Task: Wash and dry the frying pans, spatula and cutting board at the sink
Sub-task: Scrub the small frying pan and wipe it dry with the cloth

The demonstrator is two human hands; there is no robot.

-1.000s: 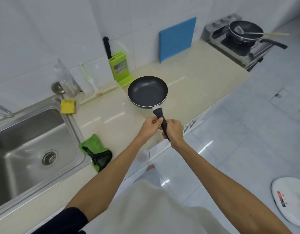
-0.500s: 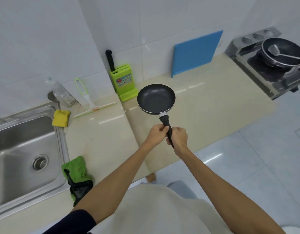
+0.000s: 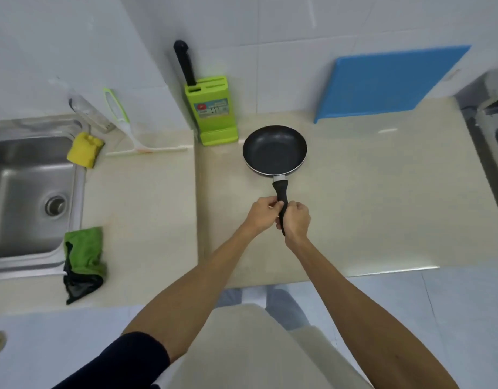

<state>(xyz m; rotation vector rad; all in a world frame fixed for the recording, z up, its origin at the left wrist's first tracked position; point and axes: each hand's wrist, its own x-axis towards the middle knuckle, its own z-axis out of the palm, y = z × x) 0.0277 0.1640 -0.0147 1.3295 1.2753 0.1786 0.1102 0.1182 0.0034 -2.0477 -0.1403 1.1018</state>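
- Grip unchanged over the last second: left hand [image 3: 263, 216] and right hand [image 3: 296, 220] both curl round the black handle [image 3: 280, 192] of the small black non-stick frying pan [image 3: 274, 149]; the pan sits level beyond the knuckles, over the beige stone counter [image 3: 368, 206]; whether it touches I cannot tell.
- Change: the view has swung square to the wall; the stove with the second pan has slid off past the right hand, only its steel edge [image 3: 491, 122] showing; washing looks not yet begun.
- Room: open counter right of the hands and back toward the body; green plastic knife block [image 3: 214, 113] close beyond the pan's left rim; blue cutting board [image 3: 388, 82] leans on the tiles, beyond and right.
- Route: steel sink [image 3: 23, 175] well left of the left hand, raised rim to clear; yellow sponge [image 3: 85, 146] and green cloth [image 3: 83, 254] lie at that rim.
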